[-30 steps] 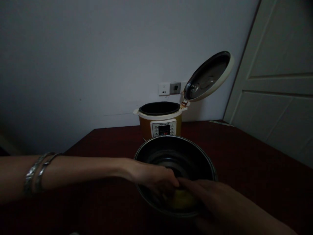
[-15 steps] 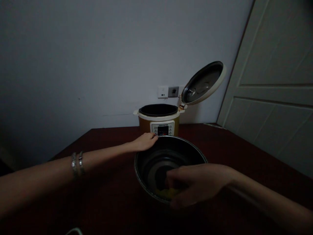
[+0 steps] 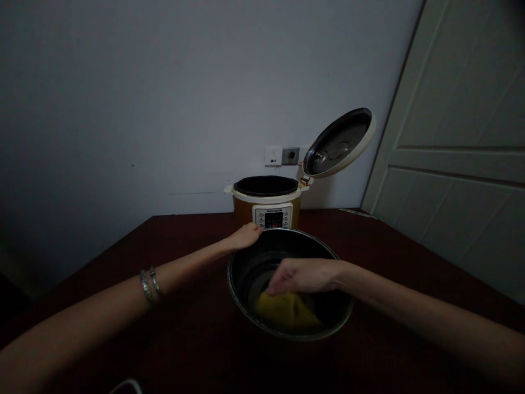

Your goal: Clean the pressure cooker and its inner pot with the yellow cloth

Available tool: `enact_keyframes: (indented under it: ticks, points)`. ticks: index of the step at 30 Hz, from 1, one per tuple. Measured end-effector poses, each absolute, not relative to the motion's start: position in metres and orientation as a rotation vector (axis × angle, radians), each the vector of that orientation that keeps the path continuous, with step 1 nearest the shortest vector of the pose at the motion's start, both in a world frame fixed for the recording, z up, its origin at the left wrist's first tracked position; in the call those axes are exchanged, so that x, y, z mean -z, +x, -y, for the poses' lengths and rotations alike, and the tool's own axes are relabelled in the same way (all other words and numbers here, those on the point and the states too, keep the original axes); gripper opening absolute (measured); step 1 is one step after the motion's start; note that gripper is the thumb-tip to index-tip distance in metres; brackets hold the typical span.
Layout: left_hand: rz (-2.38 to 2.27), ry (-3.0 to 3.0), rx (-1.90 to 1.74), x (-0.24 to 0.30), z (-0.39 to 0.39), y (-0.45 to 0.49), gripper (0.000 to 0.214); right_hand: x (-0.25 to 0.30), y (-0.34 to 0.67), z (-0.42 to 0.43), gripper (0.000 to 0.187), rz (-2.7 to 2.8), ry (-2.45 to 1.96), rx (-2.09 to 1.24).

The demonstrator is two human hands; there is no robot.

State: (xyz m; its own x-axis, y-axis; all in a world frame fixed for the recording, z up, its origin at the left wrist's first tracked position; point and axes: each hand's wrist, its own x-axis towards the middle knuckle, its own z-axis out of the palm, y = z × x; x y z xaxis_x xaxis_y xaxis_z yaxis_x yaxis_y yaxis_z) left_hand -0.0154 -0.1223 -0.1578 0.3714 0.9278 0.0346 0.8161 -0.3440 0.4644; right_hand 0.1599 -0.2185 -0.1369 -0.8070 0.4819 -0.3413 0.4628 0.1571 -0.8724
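Observation:
A dark metal inner pot point(image 3: 246, 268) stands on the dark red table in front of me. My left hand point(image 3: 245, 237) rests on the pot's far left rim, fingers curled over the edge. My right hand point(image 3: 301, 275) reaches into the pot with fingers pinched on a yellow cloth point(image 3: 287, 310) that lies against the pot's inside wall. Two bracelets circle my left forearm.
An orange and white rice cooker point(image 3: 267, 203) stands behind the pot by the wall, its lid point(image 3: 339, 143) tipped up to the right. Wall sockets point(image 3: 283, 155) sit above it. A white door point(image 3: 459, 148) is at the right. The table point(image 3: 410, 257) stretches to both sides.
My left hand left the inside of the pot and moved to its far left rim. My right hand lifted and shifted back inside the pot, and the yellow cloth now shows below it.

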Motion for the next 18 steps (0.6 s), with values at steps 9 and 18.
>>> enact_keyframes:
  ticks: [9,18]
  points:
    - [-1.597,2.281,-0.397,0.159,0.119,-0.012,0.037,0.128,0.119,0.235,0.024,1.945,-1.196,-1.716]
    - [-1.570,2.389,-0.390,0.158,0.123,-0.011,0.035,0.093,0.193,0.222,0.065,2.895,-1.529,-1.322]
